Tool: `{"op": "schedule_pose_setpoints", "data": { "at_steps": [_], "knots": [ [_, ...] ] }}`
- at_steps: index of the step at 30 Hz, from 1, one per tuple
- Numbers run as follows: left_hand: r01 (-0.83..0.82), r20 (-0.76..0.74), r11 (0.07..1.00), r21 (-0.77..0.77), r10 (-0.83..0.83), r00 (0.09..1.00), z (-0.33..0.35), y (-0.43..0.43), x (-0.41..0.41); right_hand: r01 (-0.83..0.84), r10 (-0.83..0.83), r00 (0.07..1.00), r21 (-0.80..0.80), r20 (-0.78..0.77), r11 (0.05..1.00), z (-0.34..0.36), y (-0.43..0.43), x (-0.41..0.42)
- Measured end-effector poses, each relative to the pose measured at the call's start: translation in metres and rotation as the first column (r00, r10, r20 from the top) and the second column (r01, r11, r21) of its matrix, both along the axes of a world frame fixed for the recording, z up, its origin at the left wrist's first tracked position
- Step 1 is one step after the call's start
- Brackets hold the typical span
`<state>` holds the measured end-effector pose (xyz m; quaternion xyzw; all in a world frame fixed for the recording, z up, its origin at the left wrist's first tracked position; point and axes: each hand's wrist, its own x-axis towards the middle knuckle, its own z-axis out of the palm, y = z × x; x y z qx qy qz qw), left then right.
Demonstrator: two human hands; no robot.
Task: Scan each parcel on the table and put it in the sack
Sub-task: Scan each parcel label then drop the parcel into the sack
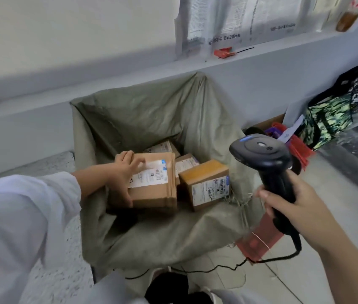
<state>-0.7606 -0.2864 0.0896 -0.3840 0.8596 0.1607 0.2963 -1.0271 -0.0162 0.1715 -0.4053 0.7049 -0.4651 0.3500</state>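
A grey-green woven sack (162,233) stands open on the floor against the wall. My left hand (122,174) reaches into it and grips a brown cardboard parcel (154,194) with a white label on top, fingers over its top edge and thumb on its side. Beside that parcel, inside the sack, lies another labelled box (206,185), with two more parcels (185,163) behind it. My right hand (300,207) grips the handle of a black barcode scanner (263,154) to the right of the sack, its cable trailing down to the floor.
A red plastic sheet (259,240) lies on the floor under the sack's right corner. Patterned bags (331,123) and a cardboard box of red items stand at the right. A ledge (129,69) with papers runs along the wall. A speckled surface (48,281) lies at the left.
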Motion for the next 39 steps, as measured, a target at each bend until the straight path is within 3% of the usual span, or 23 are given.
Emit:
{"op": "schedule_pose_setpoints", "data": {
  "at_steps": [5,9,15,20,26,31,36,39],
  "knots": [
    [0.132,0.23,0.986,0.104,-0.153,0.961,-0.017,-0.002,-0.011,0.033,-0.033,0.998,-0.007,0.049,0.999,-0.002,-0.012,-0.002],
    [0.089,0.259,0.989,0.121,-0.118,0.959,-0.023,-0.004,-0.022,0.057,-0.056,0.994,-0.014,0.096,0.998,-0.005,-0.017,0.001],
    [0.078,0.169,0.992,0.102,-0.094,0.981,-0.023,0.008,-0.02,0.041,-0.039,0.989,-0.012,0.142,0.999,-0.007,-0.022,0.008],
    [0.047,0.187,0.991,0.128,-0.071,0.98,-0.032,0.02,-0.023,0.015,-0.015,0.996,-0.007,0.086,1.0,-0.009,-0.027,0.012],
    [0.031,0.132,0.999,0.036,-0.035,0.991,-0.026,-0.002,-0.026,0.042,-0.042,0.996,0.001,0.08,0.999,-0.005,-0.032,0.011],
    [-0.179,-0.038,0.983,0.039,0.18,0.983,-0.009,-0.05,-0.022,0.079,-0.079,0.994,0.004,0.073,0.997,-0.002,-0.042,0.005],
    [-0.1,-0.196,0.975,-0.198,0.06,0.979,0.002,-0.1,-0.055,0.044,-0.045,0.998,0.026,0.043,0.999,-0.002,-0.064,0.0],
    [-0.096,-0.235,0.984,-0.147,0.06,0.97,-0.019,-0.118,-0.089,0.042,-0.043,0.999,0.038,0.029,0.998,-0.003,-0.078,0.0]
  ]
}}
